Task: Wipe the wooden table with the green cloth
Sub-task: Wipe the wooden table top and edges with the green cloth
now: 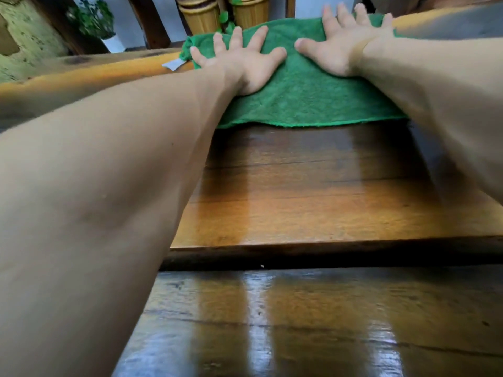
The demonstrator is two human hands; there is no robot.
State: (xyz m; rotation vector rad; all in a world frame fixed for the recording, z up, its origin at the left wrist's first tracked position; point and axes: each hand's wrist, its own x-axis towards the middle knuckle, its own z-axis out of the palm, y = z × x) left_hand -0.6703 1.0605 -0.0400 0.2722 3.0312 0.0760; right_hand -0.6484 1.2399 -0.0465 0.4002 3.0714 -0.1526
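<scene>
The green cloth [302, 93] lies spread flat near the far edge of the glossy wooden table [313, 202]. My left hand [242, 59] presses on the cloth's left part with fingers spread and straight. My right hand [345, 40] presses on its right part, also flat with fingers spread. Both arms reach far forward across the table. A small white tag [172, 63] sticks out at the cloth's left corner.
A dark seam [326, 257] crosses the tabletop between two boards. Beyond the far edge stand two woven baskets [201, 14] with green leaves, a potted plant [95, 20] at the left, and dark wooden posts [149, 20].
</scene>
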